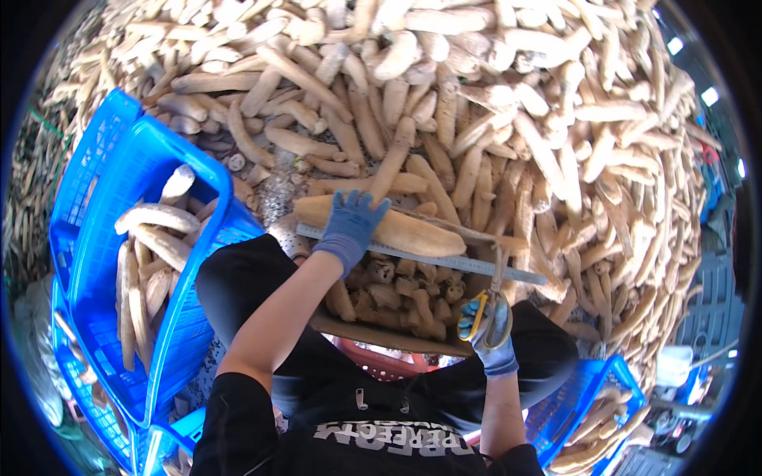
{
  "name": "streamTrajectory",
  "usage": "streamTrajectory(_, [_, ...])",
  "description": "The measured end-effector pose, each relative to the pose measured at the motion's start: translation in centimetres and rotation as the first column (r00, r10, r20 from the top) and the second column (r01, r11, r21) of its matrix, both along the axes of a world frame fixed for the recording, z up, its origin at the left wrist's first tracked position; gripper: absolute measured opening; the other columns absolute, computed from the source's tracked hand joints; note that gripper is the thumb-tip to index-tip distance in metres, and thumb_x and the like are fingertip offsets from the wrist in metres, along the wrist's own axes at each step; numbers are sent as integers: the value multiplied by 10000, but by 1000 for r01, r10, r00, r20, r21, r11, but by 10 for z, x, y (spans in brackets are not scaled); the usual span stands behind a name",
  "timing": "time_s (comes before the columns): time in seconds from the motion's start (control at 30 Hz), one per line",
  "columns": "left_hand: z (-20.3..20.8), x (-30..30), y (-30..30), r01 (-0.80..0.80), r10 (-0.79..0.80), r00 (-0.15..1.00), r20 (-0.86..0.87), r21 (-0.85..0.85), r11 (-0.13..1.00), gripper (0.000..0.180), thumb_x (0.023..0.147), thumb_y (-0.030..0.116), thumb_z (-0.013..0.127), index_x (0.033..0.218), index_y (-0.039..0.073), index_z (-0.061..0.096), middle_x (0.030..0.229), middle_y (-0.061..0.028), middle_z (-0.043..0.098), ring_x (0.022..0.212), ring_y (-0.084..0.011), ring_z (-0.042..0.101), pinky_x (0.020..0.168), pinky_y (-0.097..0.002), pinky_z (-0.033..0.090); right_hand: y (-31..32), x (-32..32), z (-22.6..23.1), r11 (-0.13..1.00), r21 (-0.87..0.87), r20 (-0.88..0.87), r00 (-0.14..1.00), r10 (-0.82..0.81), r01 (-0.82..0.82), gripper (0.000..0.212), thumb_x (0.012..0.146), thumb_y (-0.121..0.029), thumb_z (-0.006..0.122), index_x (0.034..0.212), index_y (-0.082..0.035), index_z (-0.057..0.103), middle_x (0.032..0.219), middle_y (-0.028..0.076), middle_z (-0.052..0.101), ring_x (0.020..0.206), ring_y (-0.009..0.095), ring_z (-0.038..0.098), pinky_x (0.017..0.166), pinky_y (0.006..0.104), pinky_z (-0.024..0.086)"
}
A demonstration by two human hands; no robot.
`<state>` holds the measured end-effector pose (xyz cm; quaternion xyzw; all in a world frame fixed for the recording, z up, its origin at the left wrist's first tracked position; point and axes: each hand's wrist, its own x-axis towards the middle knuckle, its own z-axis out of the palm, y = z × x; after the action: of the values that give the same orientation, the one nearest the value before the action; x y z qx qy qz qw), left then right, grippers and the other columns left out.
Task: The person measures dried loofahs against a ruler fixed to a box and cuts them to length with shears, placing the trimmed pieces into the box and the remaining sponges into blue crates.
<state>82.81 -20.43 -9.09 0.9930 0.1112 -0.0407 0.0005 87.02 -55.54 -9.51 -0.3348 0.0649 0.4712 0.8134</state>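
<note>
My left hand point(351, 226), in a blue glove, grips a thick, pale brown tuber point(417, 236) from above, fingers over its far side. The tuber lies lengthwise along a long, grey ruler-like strip point(508, 271), across the far side of a cardboard box point(386, 333). Cut tuber chunks point(381, 297) fill the box. My right hand point(496, 337), also gloved in blue, is closed around a yellow-handled tool point(479, 316) at the box's right corner. It looks like hand shears, but its blades cannot be made out clearly.
A big heap of tubers point(548, 143) spreads ahead and to the right. Blue plastic crates point(119, 262) holding tubers stand at my left. Another blue crate point(627, 381) with tubers is at the lower right. A red perforated basket point(381, 361) shows under the cardboard box.
</note>
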Motion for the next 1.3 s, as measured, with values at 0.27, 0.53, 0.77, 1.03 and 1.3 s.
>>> streamTrajectory(0.27, [1,-4,-2,14,-13,1000,-14,63,998,745,747,185,676,1400,191,318,1305,-109,412,1289,-288,326,1093,-507,187,2,-5,-2,985,-143,135,988,-77,97,548,889,-492,522,1143,-6,496,953,130,617,757,209,642,608,336,564])
streamTrajectory(0.53, [60,-8,-8,111,-86,933,351,-53,992,790,666,185,741,1370,205,382,1246,-111,435,1240,-296,368,1069,-485,259,15,2,26,930,-253,432,891,-137,266,549,891,-458,541,1189,-1,473,1032,113,595,799,207,639,679,326,546])
streamTrajectory(0.77, [88,-21,-21,330,-267,885,382,-110,937,902,598,308,807,1379,202,368,1283,-124,418,1216,-305,395,1047,-487,280,55,29,70,797,-204,777,589,-221,569,494,808,-195,717,1213,-69,465,1063,44,538,819,80,538,729,200,461])
streamTrajectory(1.03, [102,-59,51,193,83,973,213,-960,204,831,711,313,783,1359,-2,368,1399,-126,379,1291,-209,347,1083,-349,254,38,59,64,741,-389,658,728,-193,548,366,915,-436,519,842,-77,518,704,54,523,611,130,536,516,259,430])
streamTrajectory(1.3, [91,-77,68,231,634,771,58,-954,-193,508,931,453,466,1221,39,524,1108,-51,588,936,-138,575,756,-291,480,40,50,39,914,-260,365,908,-207,312,471,915,-490,478,1118,-65,495,979,128,591,811,184,600,609,264,495])
